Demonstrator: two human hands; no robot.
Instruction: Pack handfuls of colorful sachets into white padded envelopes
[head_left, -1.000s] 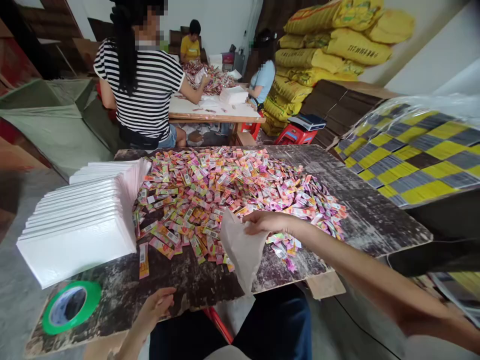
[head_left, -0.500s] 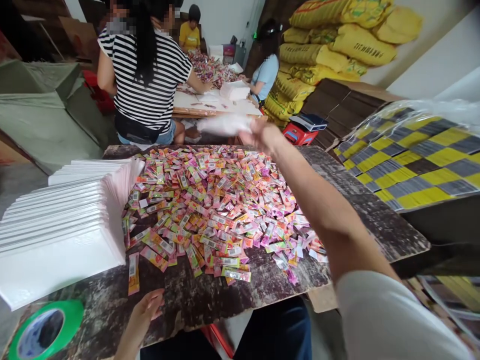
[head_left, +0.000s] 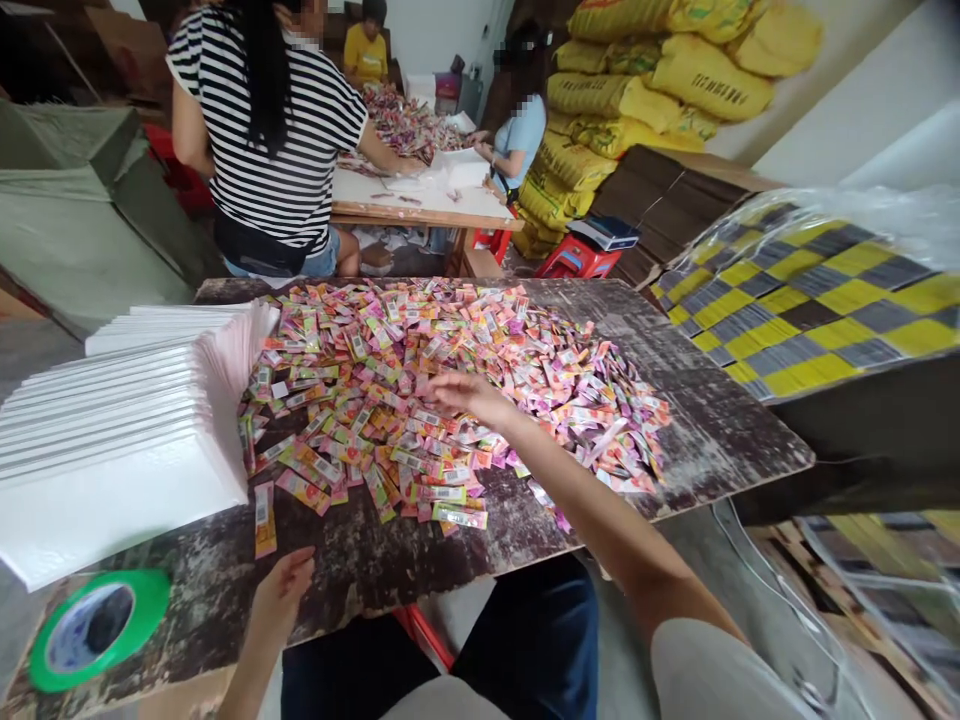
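A wide heap of small pink, orange and green stick sachets (head_left: 390,400) covers the middle of the worn dark table. Over the heap is my right hand (head_left: 472,397), fingers stretched toward the left, with nothing visible in it. Whether its fingertips touch the sachets I cannot tell. Close to the table's front edge, my left hand (head_left: 285,585) is low with loosely bent fingers and holds nothing I can see. Just above it lies a single sachet (head_left: 265,520), apart from the heap. A stack of white padded envelopes (head_left: 120,500) leans along the left side.
A roll of green tape (head_left: 142,620) lies at the front left corner. Beyond the table, a person in a striped shirt (head_left: 270,130) and others work at another table (head_left: 420,205). Yellow sacks (head_left: 600,95) and wrapped yellow-and-grey stacks (head_left: 825,300) stand to the right.
My right hand has come back from beyond the far edge to above the heap. The blurred white item it held is gone from it. My left hand stays near the front edge.
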